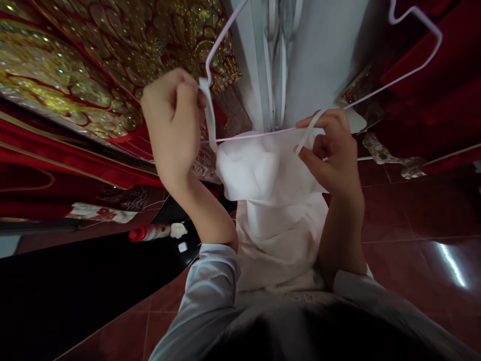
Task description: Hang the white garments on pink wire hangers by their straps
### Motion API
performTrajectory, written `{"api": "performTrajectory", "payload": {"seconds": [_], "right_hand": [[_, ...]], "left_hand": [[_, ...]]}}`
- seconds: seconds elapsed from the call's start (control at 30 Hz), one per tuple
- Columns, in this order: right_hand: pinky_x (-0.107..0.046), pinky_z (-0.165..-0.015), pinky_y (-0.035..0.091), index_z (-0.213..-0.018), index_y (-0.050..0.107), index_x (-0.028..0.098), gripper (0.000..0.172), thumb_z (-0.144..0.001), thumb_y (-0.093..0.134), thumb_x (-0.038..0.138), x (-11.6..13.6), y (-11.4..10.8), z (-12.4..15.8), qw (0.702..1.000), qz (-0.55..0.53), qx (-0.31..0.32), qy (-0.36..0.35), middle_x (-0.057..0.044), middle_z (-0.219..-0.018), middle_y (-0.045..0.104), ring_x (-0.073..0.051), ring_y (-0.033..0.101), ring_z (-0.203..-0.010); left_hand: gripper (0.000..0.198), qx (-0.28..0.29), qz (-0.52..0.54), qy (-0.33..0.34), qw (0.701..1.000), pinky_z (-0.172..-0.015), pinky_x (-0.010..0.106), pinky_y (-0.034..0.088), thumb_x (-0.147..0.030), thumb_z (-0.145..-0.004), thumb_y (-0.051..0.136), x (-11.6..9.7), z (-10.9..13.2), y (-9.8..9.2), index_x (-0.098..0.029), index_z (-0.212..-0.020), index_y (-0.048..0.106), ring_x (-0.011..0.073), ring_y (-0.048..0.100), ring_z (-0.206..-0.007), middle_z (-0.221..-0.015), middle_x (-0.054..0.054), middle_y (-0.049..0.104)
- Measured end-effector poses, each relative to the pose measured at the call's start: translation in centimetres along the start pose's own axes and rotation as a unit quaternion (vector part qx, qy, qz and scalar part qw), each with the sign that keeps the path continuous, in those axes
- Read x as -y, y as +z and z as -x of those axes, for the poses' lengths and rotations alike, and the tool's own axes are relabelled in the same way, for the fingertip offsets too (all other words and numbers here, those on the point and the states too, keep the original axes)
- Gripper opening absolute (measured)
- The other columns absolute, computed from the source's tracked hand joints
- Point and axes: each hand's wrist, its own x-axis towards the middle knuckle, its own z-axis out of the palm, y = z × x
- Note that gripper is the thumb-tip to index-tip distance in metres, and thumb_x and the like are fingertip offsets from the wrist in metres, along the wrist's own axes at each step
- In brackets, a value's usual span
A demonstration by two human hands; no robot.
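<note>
A white garment [259, 170] with thin straps hangs in front of me, its upper edge beside the bottom bar of a lilac wire hanger [259, 134]. My left hand [171, 120] pinches the left strap [211, 118], close to the bent left end of the hanger. On the other side, my right hand [334, 150] has the right strap [310, 131] stretched across its fingers, with the thumb and fingertips around it near the bar. The garment's lower folds drape down between my forearms.
Red garments with gold sequins [75, 80] hang on the left, and more red garments [443, 100] on the right. A black surface [82, 286] at lower left bears a red-capped bottle [150, 232] and small white items. Reddish tiles [406, 260] cover the floor.
</note>
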Motion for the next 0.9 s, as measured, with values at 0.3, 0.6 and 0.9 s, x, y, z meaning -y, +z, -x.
{"api": "performTrajectory", "payload": {"seconds": [0.3, 0.6, 0.9], "right_hand": [[-0.027, -0.051, 0.034, -0.121, 0.067, 0.037, 0.038, -0.087, 0.067, 0.021, 0.7, 0.6, 0.1, 1.0, -0.007, 0.009, -0.014, -0.002, -0.117, 0.058, -0.006, 0.031, -0.059], [-0.022, -0.055, 0.046, -0.121, 0.075, 0.035, 0.036, -0.085, 0.079, 0.034, -1.5, -0.4, -0.8, 0.982, -0.015, -0.139, -0.124, -0.004, -0.116, 0.066, -0.008, 0.055, -0.074], [-0.025, -0.08, 0.053, -0.107, 0.083, 0.035, 0.032, -0.079, 0.083, 0.02, -7.2, -8.6, -5.4, 0.95, -0.071, -0.275, -0.132, 0.009, -0.096, 0.07, -0.01, 0.07, -0.09]], "left_hand": [[0.027, -0.083, 0.171, -0.047, 0.981, -0.067, 0.025, 0.055, -0.029, -0.111, 0.052, 4.2, 7.1, 2.0, -0.018, -0.088, 0.059, 0.0136, 0.063, -0.068, -0.078, 0.004, 0.064], [0.027, -0.042, 0.157, -0.021, 0.986, -0.081, 0.032, 0.055, -0.022, -0.113, 0.044, 4.4, 9.0, 3.9, -0.022, -0.092, 0.062, 0.0179, 0.069, -0.08, -0.082, 0.003, 0.071], [0.026, -0.032, 0.182, -0.018, 0.983, -0.082, 0.033, 0.054, -0.021, -0.112, 0.048, 4.7, 9.0, 3.9, -0.021, -0.091, 0.064, 0.0192, 0.07, -0.081, -0.081, 0.005, 0.072]]}}
